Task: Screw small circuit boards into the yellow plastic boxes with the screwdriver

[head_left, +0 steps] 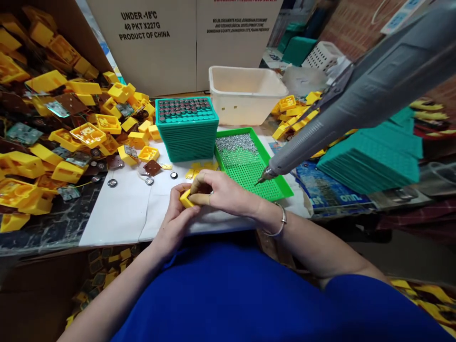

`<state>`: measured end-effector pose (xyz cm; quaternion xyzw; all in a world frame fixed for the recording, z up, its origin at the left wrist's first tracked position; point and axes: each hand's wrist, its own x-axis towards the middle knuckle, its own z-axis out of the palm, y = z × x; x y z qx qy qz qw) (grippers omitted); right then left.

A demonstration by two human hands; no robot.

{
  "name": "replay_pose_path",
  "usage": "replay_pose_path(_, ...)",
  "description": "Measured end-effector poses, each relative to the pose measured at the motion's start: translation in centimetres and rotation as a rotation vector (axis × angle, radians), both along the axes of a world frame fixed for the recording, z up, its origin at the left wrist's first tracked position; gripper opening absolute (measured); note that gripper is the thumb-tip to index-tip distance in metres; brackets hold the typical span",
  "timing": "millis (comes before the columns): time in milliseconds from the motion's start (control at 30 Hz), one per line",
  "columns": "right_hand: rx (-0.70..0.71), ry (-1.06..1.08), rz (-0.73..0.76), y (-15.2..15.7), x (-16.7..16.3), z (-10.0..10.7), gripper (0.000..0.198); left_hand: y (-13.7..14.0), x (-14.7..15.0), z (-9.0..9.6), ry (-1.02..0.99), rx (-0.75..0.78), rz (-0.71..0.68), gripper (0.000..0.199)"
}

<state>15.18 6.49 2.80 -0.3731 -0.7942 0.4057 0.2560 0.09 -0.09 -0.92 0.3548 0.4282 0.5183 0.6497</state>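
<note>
My left hand (175,213) is closed around a small yellow plastic housing (185,198) above the white sheet. Bent over the same housing, my right hand (221,192) has its thumb and fingers pressed together at the opening; what they pinch is hidden. Just beyond my hands lie a few flat yellow plastic pieces (199,168). A round speaker-like disc (174,175) rests on the sheet to the left of them. The bright green perforated tray (263,173) is close to my right hand, with many small metal screws (237,142) heaped at its far end.
A grey electric screwdriver (306,128) hangs from the upper right over the tray. Stacked teal trays (187,137) hold small cylinders on top. Behind stand a clear plastic bin (245,95) and a cardboard carton (160,57). Yellow housings with circuit boards (89,135) pile up at left.
</note>
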Motion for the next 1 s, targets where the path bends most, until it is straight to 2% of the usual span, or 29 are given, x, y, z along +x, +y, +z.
replay_pose_path(67,0.154,0.049,-0.068,0.5,0.1,1.0,0.008,0.2,-0.1,0.3,-0.070,-0.072,0.014,0.030)
replay_pose_path(133,0.391,0.041,-0.215,1.5,0.2,2.7,0.011,0.4,-0.1,0.7,-0.107,-0.135,0.008,0.024)
replay_pose_path(200,0.563,-0.114,-0.369,3.0,-0.1,4.6,0.018,0.6,-0.1,0.9,-0.101,-0.173,-0.010,0.023)
replay_pose_path(300,0.587,-0.385,-0.494,6.2,-1.1,7.0,0.023,0.6,0.0,0.8,-0.103,-0.186,-0.014,0.024)
replay_pose_path(400,0.530,-0.540,-0.495,9.9,-2.1,7.5,0.017,0.7,0.0,0.4,-0.116,-0.172,0.001,0.024)
replay_pose_path(467,0.515,-0.553,-0.461,12.1,-2.4,7.1,0.011,0.8,0.0,0.2,-0.118,-0.149,0.005,0.023)
replay_pose_path(567,0.542,-0.399,-0.389,13.7,-2.2,6.4,0.005,0.7,0.0,0.0,-0.106,-0.122,0.006,0.023)
replay_pose_path(633,0.538,-0.292,-0.358,12.8,-1.9,6.3,0.006,0.6,-0.1,0.1,-0.109,-0.110,0.024,0.025)
replay_pose_path(700,0.477,-0.186,-0.303,10.3,-1.6,6.2,0.008,0.5,-0.1,0.2,-0.129,-0.102,0.048,0.029)
replay_pose_path(833,0.135,0.022,-0.043,3.5,-0.9,4.5,0.010,0.3,-0.3,0.3,-0.140,-0.048,0.098,0.037)
replay_pose_path(900,-0.007,0.070,0.024,1.2,-0.6,3.0,0.010,0.3,-0.3,0.2,-0.120,-0.003,0.106,0.039)
replay_pose_path(1000,-0.060,0.037,0.029,-0.4,-0.2,1.1,0.008,0.2,-0.1,-0.2,-0.087,0.044,0.088,0.043)
